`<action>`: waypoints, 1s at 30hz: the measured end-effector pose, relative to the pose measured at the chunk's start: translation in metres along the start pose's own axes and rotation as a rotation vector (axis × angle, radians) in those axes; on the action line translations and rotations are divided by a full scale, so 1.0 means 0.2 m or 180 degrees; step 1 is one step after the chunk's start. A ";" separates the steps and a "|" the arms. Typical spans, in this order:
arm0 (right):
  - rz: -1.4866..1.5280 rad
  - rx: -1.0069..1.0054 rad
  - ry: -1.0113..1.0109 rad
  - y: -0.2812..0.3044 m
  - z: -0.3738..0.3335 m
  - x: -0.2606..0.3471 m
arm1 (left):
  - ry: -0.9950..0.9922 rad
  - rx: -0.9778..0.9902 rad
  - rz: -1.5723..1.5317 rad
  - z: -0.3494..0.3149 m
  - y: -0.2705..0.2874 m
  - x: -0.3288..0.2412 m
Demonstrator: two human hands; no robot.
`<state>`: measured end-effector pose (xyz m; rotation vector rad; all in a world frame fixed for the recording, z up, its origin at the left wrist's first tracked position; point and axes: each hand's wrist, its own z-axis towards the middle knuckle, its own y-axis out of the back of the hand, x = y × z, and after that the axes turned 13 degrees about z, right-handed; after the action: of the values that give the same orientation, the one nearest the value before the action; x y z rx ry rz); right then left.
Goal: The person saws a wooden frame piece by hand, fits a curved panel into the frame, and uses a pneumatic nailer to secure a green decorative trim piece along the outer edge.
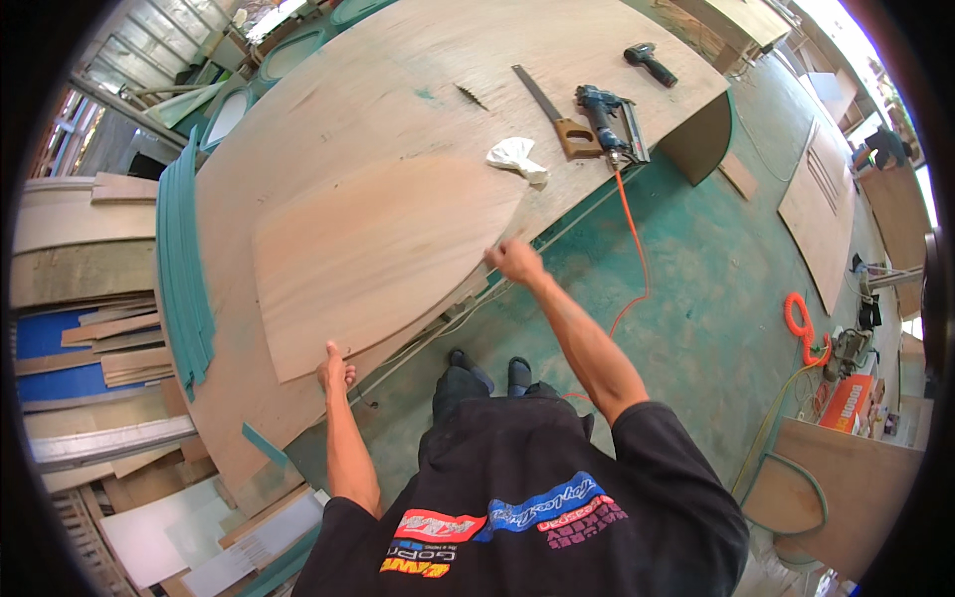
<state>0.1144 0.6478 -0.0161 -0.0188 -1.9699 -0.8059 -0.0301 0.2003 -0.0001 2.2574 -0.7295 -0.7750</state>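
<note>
A thin plywood panel with one curved edge lies on a large plywood-topped workbench. My left hand grips the panel's near left corner area, thumb on top and fingers curled at the edge. At the curved right edge, my right hand is closed in a fist-like grip. It looks slightly blurred, and what sits in its fingers, if anything, is hidden. Just beyond that hand a crumpled white cloth rests by the panel's far right corner.
Farther right on the bench are a handsaw, a pneumatic nailer with an orange hose, and a black power tool. Teal curved strips hang along the left edge. Wood offcuts are stacked at left; a plywood sheet stands right.
</note>
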 end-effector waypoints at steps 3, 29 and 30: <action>0.0603 0.0258 0.0098 -0.07 -0.18 -0.08 | 0.0036 -0.0338 0.0123 -0.05 -0.01 -0.01; 0.2946 -0.1492 0.0718 0.84 0.37 0.10 | 0.0496 -0.0223 -0.1971 -0.03 -0.20 -0.05; 0.3046 -0.1496 0.0606 0.86 0.35 0.07 | 0.0438 -0.0251 -0.1945 -0.02 -0.21 -0.05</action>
<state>0.1101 0.8158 0.0645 -1.0356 -1.3057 -0.5581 -0.0217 0.2347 -0.0236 2.4484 0.0733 -0.8861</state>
